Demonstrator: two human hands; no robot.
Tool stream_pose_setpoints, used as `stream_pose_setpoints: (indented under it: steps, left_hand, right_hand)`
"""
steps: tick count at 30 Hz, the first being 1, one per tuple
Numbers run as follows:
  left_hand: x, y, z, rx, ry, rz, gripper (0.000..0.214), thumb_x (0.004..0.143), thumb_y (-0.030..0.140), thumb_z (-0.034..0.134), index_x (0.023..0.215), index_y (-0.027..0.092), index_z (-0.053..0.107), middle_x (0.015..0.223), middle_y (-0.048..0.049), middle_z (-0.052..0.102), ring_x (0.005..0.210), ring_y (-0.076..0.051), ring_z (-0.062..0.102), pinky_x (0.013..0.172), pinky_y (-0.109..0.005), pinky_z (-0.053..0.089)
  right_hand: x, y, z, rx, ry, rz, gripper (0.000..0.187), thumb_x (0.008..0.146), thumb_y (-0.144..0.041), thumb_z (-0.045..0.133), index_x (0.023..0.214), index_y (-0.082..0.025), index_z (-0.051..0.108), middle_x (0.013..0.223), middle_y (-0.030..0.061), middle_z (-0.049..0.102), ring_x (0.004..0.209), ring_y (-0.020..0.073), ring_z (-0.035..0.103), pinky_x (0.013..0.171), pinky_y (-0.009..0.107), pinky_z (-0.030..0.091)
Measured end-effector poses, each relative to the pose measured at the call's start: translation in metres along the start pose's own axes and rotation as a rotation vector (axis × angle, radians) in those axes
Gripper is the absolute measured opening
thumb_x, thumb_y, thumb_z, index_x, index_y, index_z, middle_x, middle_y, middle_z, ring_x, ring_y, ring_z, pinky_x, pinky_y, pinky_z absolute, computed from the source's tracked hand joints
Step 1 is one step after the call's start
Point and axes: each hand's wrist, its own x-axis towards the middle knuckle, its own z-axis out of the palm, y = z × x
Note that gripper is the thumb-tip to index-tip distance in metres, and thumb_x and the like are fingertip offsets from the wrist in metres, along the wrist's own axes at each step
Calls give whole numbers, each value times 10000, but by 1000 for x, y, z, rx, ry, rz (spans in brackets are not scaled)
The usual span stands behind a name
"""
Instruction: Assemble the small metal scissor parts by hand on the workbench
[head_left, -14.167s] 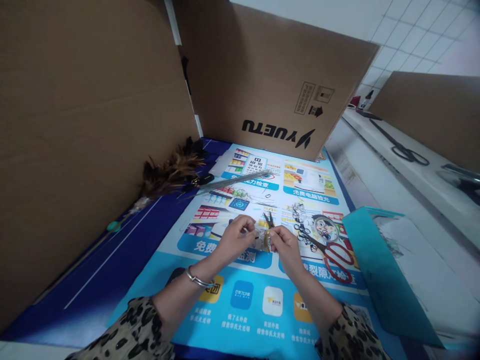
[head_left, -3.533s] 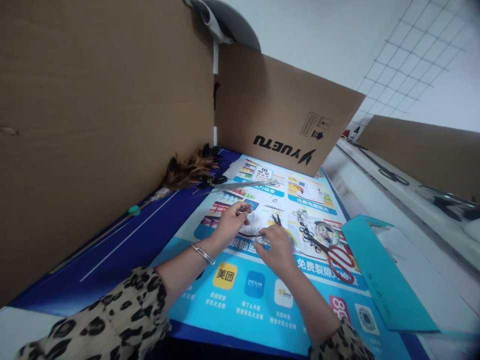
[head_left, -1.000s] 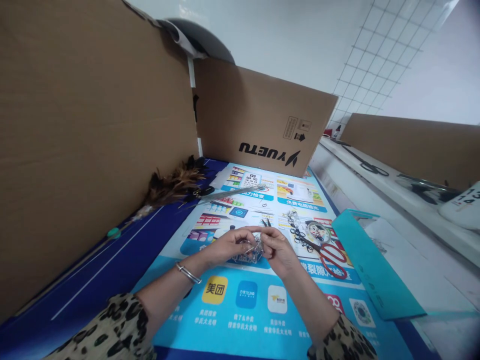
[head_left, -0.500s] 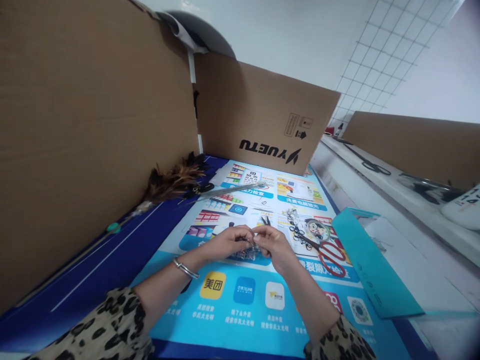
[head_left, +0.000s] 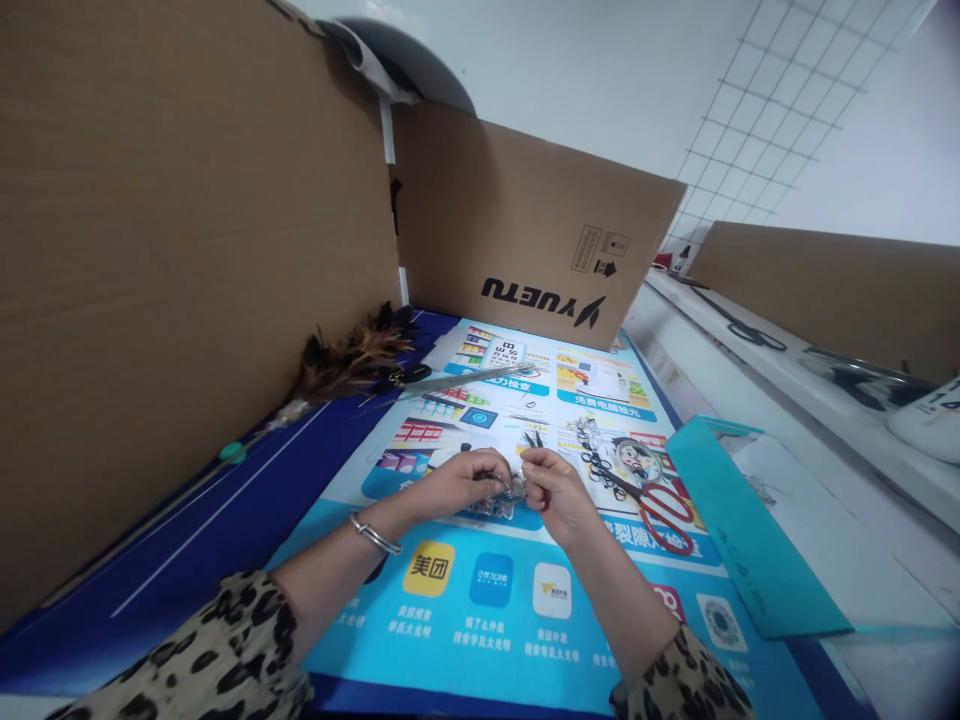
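My left hand (head_left: 469, 482) is closed on a small clear plastic bag (head_left: 491, 505) with tiny shiny pieces in it. Close beside it, my right hand (head_left: 553, 490) is pinched at the bag's upper right edge; what lies between its fingertips is too small to make out. Dark pointed tips (head_left: 533, 440) show just beyond the right fingers. To the right lie red-handled scissors (head_left: 664, 512), a round tin with a cartoon face (head_left: 637, 458) and a cluster of small dark rings with clear packaging (head_left: 600, 465).
A bundle of thin metallic rods (head_left: 480, 377) lies across the printed mat (head_left: 420, 640). Brown feathers (head_left: 352, 355) rest along the left cardboard wall (head_left: 187, 250). A teal folder (head_left: 757, 540) is at the right, and black scissors (head_left: 750, 333) lie on the ledge. Another cardboard panel (head_left: 525, 210) stands behind.
My right hand has moved slightly right, away from my left, opening a small gap between the fingertips. The left hand stays closed on the bag.
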Motion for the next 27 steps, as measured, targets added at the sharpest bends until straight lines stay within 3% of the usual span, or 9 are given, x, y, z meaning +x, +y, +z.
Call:
stream_pose_setpoints:
  steps: [8, 15, 22, 27]
  left_hand:
    - [1, -5, -3, 18, -16, -8, 165, 794, 287, 544, 833, 140, 607, 892, -38, 555, 793, -142, 533, 705, -244, 440]
    - [1, -5, -5, -64, 1, -25, 180, 782, 291, 561, 853, 134, 611, 919, -48, 553, 746, -128, 532, 652, -235, 451]
    - [-1, -2, -11, -170, -36, -56, 196, 760, 307, 582, 834, 130, 621, 918, -57, 556, 726, -128, 532, 593, -218, 462]
    - [-2, 0, -14, -143, -78, -89, 176, 758, 289, 587, 832, 134, 624, 864, -44, 575, 712, -120, 531, 603, -210, 457]
  right_hand:
    - [-2, -3, 2, -225, -65, -27, 224, 656, -282, 679, 818, -133, 640, 396, -74, 427, 348, 48, 344, 360, 183, 195]
    - [-3, -5, 3, -113, -91, 65, 262, 641, -262, 708, 865, -158, 623, 459, -64, 463, 398, 56, 390, 383, 175, 233]
    - [-4, -6, 2, -125, -84, 10, 250, 649, -259, 697, 871, -155, 645, 472, -50, 493, 406, 59, 404, 406, 188, 251]
    - [-2, -4, 2, -34, -22, -12, 252, 627, -211, 702, 868, -164, 646, 689, 1, 604, 438, 42, 400, 418, 189, 272]
